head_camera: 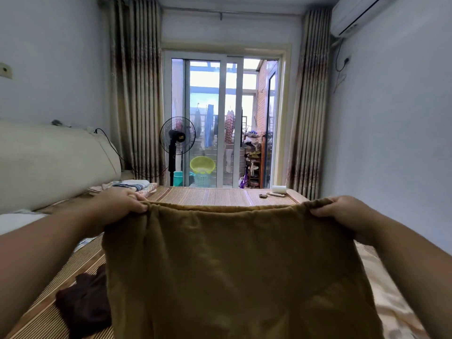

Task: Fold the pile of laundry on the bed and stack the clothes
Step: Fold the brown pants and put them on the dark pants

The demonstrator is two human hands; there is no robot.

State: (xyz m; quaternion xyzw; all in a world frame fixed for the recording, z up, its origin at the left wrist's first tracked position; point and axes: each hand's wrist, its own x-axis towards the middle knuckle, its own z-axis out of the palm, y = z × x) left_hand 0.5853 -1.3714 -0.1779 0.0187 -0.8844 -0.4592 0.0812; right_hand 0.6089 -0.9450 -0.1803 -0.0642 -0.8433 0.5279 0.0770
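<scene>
Both arms outstretched, left hand [122, 201] and right hand [347, 211] grip brown garment [232, 265]

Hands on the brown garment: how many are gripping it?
2. The left hand grips the brown garment at its top left corner; the right hand grips its top right corner.

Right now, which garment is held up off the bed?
The mustard-brown garment, its top edge gripped by the left hand and right hand. The dark maroon garment lies crumpled on the bamboo mat; the folded stack sits beside the headboard.
</scene>
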